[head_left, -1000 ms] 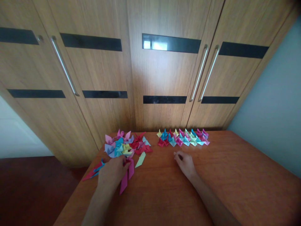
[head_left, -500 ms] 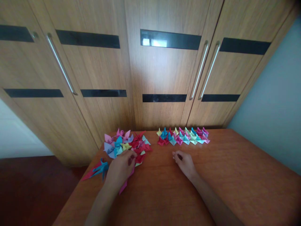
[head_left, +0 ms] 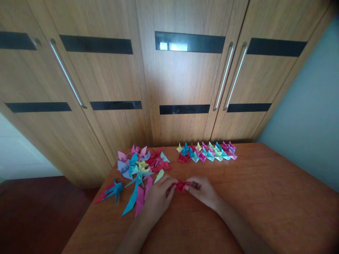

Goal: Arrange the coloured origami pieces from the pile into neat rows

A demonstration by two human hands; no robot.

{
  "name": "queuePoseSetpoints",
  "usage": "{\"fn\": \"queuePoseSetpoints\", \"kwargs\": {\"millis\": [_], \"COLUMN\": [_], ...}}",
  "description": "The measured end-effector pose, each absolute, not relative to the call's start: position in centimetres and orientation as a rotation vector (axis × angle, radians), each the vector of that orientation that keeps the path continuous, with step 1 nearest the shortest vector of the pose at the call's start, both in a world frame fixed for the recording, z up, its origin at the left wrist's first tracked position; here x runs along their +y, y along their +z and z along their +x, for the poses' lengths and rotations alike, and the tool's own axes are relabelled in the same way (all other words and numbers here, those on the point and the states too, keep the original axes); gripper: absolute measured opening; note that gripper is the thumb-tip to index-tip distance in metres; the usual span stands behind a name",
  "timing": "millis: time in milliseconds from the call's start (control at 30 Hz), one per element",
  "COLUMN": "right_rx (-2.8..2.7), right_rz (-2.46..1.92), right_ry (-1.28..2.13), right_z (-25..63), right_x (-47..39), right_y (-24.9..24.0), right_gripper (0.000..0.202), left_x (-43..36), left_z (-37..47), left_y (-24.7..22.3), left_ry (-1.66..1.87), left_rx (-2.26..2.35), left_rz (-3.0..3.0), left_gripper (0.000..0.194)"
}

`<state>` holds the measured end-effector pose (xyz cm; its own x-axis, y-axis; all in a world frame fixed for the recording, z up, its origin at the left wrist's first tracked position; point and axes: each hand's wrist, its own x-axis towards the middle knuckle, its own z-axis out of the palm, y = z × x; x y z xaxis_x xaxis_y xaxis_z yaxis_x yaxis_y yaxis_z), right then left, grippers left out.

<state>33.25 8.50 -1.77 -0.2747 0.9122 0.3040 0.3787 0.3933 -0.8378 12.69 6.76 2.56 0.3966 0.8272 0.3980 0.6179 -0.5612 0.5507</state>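
both hands are at work on one small red origami figure (head_left: 181,186), which sits between them over the near middle of the desk (head_left: 265,197). the left hand (head_left: 160,193) has its thumb and fingertips clamped on the figure's left end, and the right hand (head_left: 203,190) is closed in a like pinch on its right end. whether the figure touches the wood beneath i cannot tell.

the step in hand seems to be shaping or spreading this one piece by its two ends. the next move, as i judge it, calls for a light, even pull from both sides, with the creases kept true, as thin paper could tear or bend if one side tugs harder.

far left lies a loose heap of origami cranes (head_left: 134,165), with a pale green paper piece (head_left: 159,175) at its near edge. magenta paper strips (head_left: 140,201) lie just left of the left hand, and a blue origami figure (head_left: 115,192) rests farther left. far right of the heap, well apart from it, stand origami figures in close rows (head_left: 202,155)
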Motion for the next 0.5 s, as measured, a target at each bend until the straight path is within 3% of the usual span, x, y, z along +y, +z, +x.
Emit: {"fn": "queuePoseSetpoints", "kwargs": {"millis": [233,500], "right_rx": [-1.652,-0.963], "right_rz": [-1.240,-1.664], "right_ry": [0.563,0.174], "right_z": [37.2,51.3], "right_x": [9.7,13.6], "right_y": [-0.2,-1.1], "right_gripper": [0.026,0.048], "left_x": [6.6,5.3], "left_z": [12.9,14.6], "left_y": [2.2,1.9], "left_ry": [0.950,0.658], "left_rx": [1.345,1.244], "left_rz": [2.250,2.294], "left_gripper": [0.027,0.027]}}
